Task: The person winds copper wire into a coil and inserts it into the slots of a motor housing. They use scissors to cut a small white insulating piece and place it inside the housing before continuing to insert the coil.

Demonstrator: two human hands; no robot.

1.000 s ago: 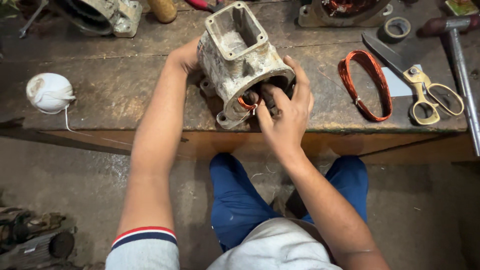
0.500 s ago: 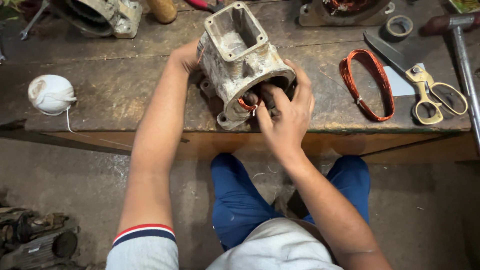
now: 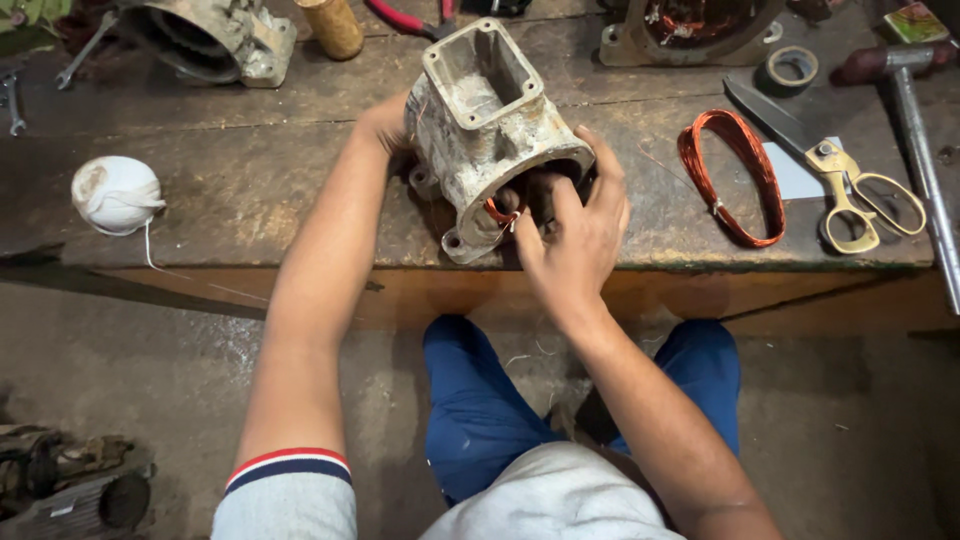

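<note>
your knees in blue trousers (image 3: 480, 400) sit below the front edge of the wooden workbench (image 3: 250, 180), nearest to you. just above that edge your right hand (image 3: 575, 235) covers the open round mouth of the motor housing (image 3: 490, 120), its fingers (image 3: 560, 195) curled and pushed into the bore where copper winding (image 3: 497, 212) shows; whether they pinch anything inside you cannot tell. the grey, worn housing lies tilted on the bench near its front edge, mouth toward you, its rectangular terminal box opening facing up. your left hand (image 3: 385, 125) is wrapped against the far left side of the housing, steadying it, mostly hidden behind the casting.

to the right of the housing lies a loop of copper wire (image 3: 725, 175), and beyond that, brass-handled scissors (image 3: 850, 190) on a scrap of paper, then a hammer (image 3: 915, 140) by the bench's right end. well to the left of the housing sits a ball of white string (image 3: 115, 193).

farther back from the housing: a roll of tape (image 3: 792, 68), a wound stator (image 3: 690, 30), red-handled pliers (image 3: 400, 20), a yellowish spool (image 3: 332, 27) and another motor casing (image 3: 210, 38).
</note>
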